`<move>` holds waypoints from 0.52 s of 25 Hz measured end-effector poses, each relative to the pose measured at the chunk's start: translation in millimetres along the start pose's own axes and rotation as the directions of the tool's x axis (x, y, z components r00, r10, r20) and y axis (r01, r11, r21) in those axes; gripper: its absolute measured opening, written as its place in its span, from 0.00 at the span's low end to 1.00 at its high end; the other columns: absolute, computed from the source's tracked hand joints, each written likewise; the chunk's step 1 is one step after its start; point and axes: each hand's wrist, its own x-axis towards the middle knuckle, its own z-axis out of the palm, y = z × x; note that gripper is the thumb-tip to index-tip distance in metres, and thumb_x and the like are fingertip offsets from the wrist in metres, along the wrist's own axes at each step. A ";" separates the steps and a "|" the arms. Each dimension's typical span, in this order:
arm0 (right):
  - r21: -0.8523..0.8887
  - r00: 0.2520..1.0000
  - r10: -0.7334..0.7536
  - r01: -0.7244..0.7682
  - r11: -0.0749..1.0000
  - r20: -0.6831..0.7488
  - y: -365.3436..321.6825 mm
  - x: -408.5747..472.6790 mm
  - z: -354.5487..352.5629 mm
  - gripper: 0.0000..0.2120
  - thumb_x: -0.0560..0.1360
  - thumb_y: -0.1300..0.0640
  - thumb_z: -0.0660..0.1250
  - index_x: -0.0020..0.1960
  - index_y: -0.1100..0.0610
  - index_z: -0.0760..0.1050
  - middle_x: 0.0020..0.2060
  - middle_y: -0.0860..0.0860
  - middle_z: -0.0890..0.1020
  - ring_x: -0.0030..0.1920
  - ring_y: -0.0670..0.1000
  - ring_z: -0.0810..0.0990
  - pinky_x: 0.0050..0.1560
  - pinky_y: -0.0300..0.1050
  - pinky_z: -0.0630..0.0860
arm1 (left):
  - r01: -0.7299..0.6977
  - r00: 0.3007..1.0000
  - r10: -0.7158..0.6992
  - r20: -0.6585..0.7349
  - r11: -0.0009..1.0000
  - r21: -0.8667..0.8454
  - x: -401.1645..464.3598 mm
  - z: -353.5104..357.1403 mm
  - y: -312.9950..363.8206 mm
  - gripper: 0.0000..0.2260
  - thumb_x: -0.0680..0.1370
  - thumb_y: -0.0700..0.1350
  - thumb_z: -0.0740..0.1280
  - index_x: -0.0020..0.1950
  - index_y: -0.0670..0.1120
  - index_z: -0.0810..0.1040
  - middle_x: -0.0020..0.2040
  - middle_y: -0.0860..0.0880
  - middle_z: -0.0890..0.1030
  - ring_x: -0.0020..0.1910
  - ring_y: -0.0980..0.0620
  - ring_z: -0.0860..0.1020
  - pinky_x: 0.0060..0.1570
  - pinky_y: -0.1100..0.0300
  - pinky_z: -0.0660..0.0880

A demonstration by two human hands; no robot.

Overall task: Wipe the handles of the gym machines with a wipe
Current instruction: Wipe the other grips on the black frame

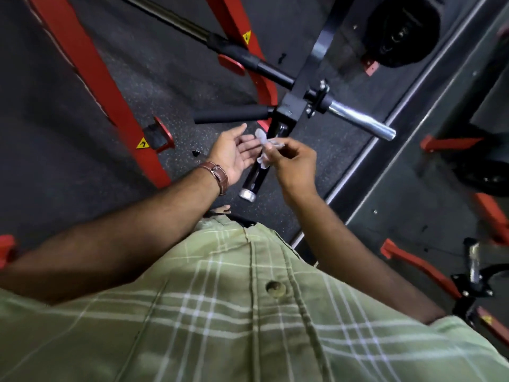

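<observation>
Gym floor (82,86) below, your right hand (296,166) pinches the wipe (263,144), left hand (234,153) open, foam handle (234,115) seemingly not wiped yet.

Wipe (265,150) in my right grip: thin, whitish, crumpled cloth or paper. Handle (252,177): glossy black, bare metal end cap. Side peg (360,119): shiny brushed metal. Frame (91,78): red painted metal. Floor (55,139): matt speckled rubber. Watch strap (219,176): brown leather.

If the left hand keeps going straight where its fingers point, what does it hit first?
Probably the wipe pinched in the right hand: the open left hand points up and right, fingertips almost at it. Just beyond is the black handle with its silver end cap, though depth is unclear from this one view.
</observation>
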 end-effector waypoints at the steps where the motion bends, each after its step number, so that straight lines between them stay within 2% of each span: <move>1: -0.233 0.987 -0.158 0.161 0.959 0.032 -3.6 8.0 0.9 0.03 0.73 0.64 0.74 0.46 0.59 0.84 0.41 0.53 0.85 0.40 0.50 0.84 0.47 0.50 0.83 | -0.001 1.000 0.001 -0.003 0.999 -0.046 0.3 2.8 1.6 0.15 0.83 0.49 0.60 0.42 0.41 0.76 0.32 0.46 0.83 0.32 0.51 0.81 0.41 0.58 0.77; 2: -0.407 0.946 -0.305 0.323 0.854 0.111 -9.7 17.3 2.2 0.06 0.71 0.64 0.74 0.47 0.58 0.85 0.43 0.51 0.85 0.42 0.48 0.83 0.49 0.46 0.81 | -0.003 1.000 0.002 -0.007 0.995 -0.099 -0.1 5.1 4.0 0.19 0.83 0.48 0.59 0.36 0.42 0.77 0.28 0.47 0.81 0.27 0.53 0.80 0.39 0.59 0.77; 3: -0.508 0.879 -0.423 0.473 0.720 0.219 -19.2 26.6 4.5 0.08 0.69 0.66 0.72 0.47 0.58 0.85 0.43 0.51 0.84 0.42 0.47 0.81 0.48 0.40 0.78 | -0.003 1.000 0.001 -0.013 0.988 -0.155 0.7 7.9 6.7 0.23 0.84 0.48 0.58 0.31 0.43 0.77 0.26 0.48 0.79 0.24 0.54 0.78 0.36 0.60 0.77; 4: -0.553 0.794 -0.498 0.604 0.574 0.350 -30.7 40.5 8.8 0.09 0.69 0.67 0.70 0.47 0.59 0.85 0.43 0.52 0.83 0.41 0.47 0.78 0.45 0.37 0.74 | -0.004 1.000 -0.002 -0.028 0.979 -0.203 2.7 11.0 9.8 0.23 0.84 0.48 0.58 0.31 0.43 0.78 0.27 0.48 0.79 0.25 0.53 0.78 0.33 0.60 0.78; 5: -0.582 0.713 -0.511 0.695 0.422 0.480 -44.3 55.8 15.0 0.08 0.69 0.66 0.69 0.46 0.60 0.85 0.43 0.54 0.82 0.41 0.47 0.77 0.42 0.38 0.72 | -0.009 0.999 -0.004 -0.051 0.970 -0.244 7.1 13.2 11.8 0.20 0.84 0.48 0.59 0.36 0.42 0.80 0.31 0.46 0.80 0.28 0.52 0.79 0.33 0.60 0.79; 6: -0.607 0.659 -0.460 0.743 0.281 0.595 -58.7 73.5 22.3 0.07 0.70 0.65 0.68 0.45 0.61 0.84 0.44 0.56 0.82 0.42 0.50 0.78 0.42 0.41 0.72 | -0.014 0.998 -0.004 -0.066 0.960 -0.281 10.2 15.2 14.1 0.17 0.84 0.50 0.59 0.44 0.40 0.80 0.37 0.44 0.81 0.33 0.50 0.81 0.37 0.58 0.81; 8: -0.619 0.621 -0.220 0.781 0.086 0.753 -86.8 110.2 33.9 0.06 0.71 0.65 0.69 0.44 0.62 0.84 0.44 0.57 0.84 0.44 0.57 0.81 0.44 0.47 0.76 | -0.017 0.995 -0.018 -0.100 0.939 -0.344 14.0 19.3 16.7 0.21 0.84 0.53 0.58 0.60 0.35 0.74 0.46 0.39 0.80 0.42 0.45 0.82 0.46 0.54 0.81; 10: -0.607 0.607 0.027 0.794 0.034 0.794 -103.5 138.3 37.1 0.07 0.69 0.66 0.71 0.44 0.59 0.86 0.42 0.55 0.85 0.44 0.55 0.83 0.45 0.43 0.76 | -0.027 0.992 -0.028 -0.125 0.909 -0.416 18.0 23.9 16.7 0.30 0.84 0.58 0.56 0.69 0.32 0.68 0.54 0.36 0.79 0.52 0.41 0.81 0.51 0.52 0.79; 11: -0.585 0.579 0.090 0.810 0.053 0.810 -105.6 151.4 37.7 0.08 0.68 0.67 0.72 0.44 0.58 0.86 0.42 0.53 0.86 0.42 0.53 0.83 0.43 0.39 0.74 | -0.030 0.991 -0.034 -0.132 0.892 -0.452 23.6 25.4 15.3 0.33 0.83 0.61 0.54 0.71 0.32 0.66 0.59 0.35 0.78 0.58 0.40 0.79 0.56 0.50 0.77; 12: -0.551 0.539 0.121 0.827 0.113 0.834 -103.8 163.9 39.2 0.08 0.67 0.68 0.74 0.43 0.57 0.86 0.40 0.52 0.86 0.41 0.50 0.83 0.41 0.35 0.73 | -0.044 0.990 -0.027 -0.136 0.867 -0.496 29.9 26.6 14.8 0.36 0.83 0.64 0.53 0.73 0.32 0.65 0.64 0.34 0.76 0.64 0.39 0.76 0.62 0.48 0.75; 13: -0.514 0.493 0.146 0.828 0.225 0.857 -99.4 173.9 41.9 0.08 0.66 0.68 0.75 0.43 0.57 0.86 0.39 0.52 0.86 0.39 0.48 0.83 0.40 0.33 0.74 | -0.073 0.987 -0.015 -0.157 0.836 -0.543 36.6 26.9 13.0 0.37 0.82 0.66 0.51 0.73 0.33 0.65 0.67 0.34 0.75 0.67 0.39 0.75 0.65 0.47 0.72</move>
